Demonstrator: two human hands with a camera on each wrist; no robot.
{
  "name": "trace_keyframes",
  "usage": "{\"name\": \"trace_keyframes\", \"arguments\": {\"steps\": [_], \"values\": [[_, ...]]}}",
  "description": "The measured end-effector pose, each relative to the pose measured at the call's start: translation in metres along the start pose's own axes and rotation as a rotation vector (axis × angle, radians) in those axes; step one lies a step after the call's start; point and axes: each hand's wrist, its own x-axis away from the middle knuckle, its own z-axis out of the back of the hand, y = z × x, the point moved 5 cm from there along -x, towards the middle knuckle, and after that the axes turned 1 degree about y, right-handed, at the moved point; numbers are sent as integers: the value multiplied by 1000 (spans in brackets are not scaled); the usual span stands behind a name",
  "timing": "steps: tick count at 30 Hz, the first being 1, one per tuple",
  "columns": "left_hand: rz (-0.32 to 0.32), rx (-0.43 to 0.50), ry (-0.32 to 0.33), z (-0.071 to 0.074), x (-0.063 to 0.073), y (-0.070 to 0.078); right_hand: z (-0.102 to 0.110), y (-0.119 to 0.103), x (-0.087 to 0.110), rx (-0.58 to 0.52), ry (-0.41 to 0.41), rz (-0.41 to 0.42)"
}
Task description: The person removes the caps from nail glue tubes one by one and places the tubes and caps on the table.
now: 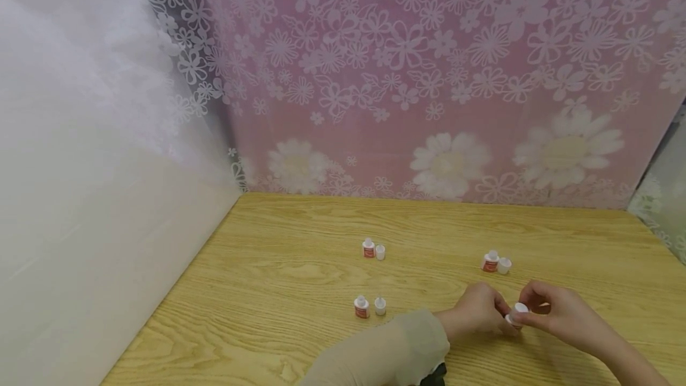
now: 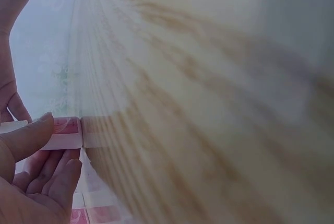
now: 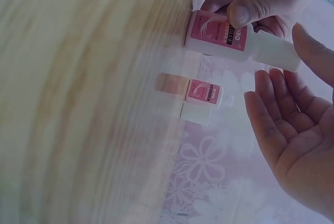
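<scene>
A small white glue bottle [image 3: 219,35] with a red-pink label stands on the table at the front right, its white cap [image 3: 276,50] on top. My left hand [image 1: 480,310] grips the bottle's body, thumb across the label in the right wrist view. My right hand [image 1: 563,316] has its thumb and fingertips around the cap. Seen from the left wrist, the label [image 2: 67,125] shows beside the left thumb, and much of the bottle is hidden by that hand.
Behind the hands stands another glue bottle [image 1: 490,262] with a loose cap [image 1: 504,265] beside it. Further left are a back bottle [image 1: 368,249] with its cap [image 1: 380,252] and a front bottle [image 1: 361,307] with its cap [image 1: 380,306]. A flowered pink sheet [image 1: 375,153] borders the wooden table [image 1: 257,314].
</scene>
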Motion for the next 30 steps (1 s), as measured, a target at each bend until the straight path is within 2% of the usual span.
{"name": "trace_keyframes", "arguments": {"steps": [16,21,30], "values": [[-14,0,4,0,0,1,-2,0,-2,-67,-60,21],[9,25,-1,0,0,1,-2,1,-2,-102,-79,62],[-22,-45,-1,2,0,3,-2,-1,-1,-123,-104,157]]}}
